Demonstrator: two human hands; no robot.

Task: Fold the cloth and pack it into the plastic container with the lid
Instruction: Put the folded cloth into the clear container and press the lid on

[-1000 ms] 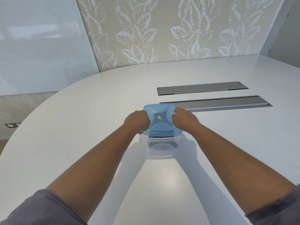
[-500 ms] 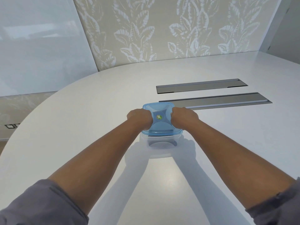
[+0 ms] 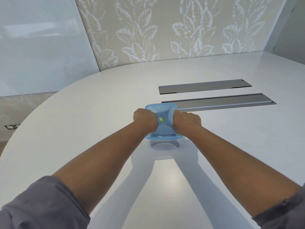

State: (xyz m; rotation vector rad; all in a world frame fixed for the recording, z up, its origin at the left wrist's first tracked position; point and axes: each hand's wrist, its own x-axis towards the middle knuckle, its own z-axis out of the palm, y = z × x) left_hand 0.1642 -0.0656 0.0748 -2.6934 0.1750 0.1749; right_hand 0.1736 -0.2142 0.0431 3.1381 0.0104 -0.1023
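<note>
Bright, even daylight is filling the scene. Soft bluish shadows of both forearms are falling on the white table (image 3: 82, 116), spreading toward the near edge, so the light is coming from ahead and above. A pale glare patch is shining on the tabletop between those shadows, and the glossy panel (image 3: 41, 43) at the left is reflecting washed-out highlights. The wide-angle lens is bending the table edge and the wall lines, and the grey sleeves (image 3: 38, 205) at the bottom corners are looking stretched and slightly soft. The centre is staying sharp, with no motion blur showing.
</note>
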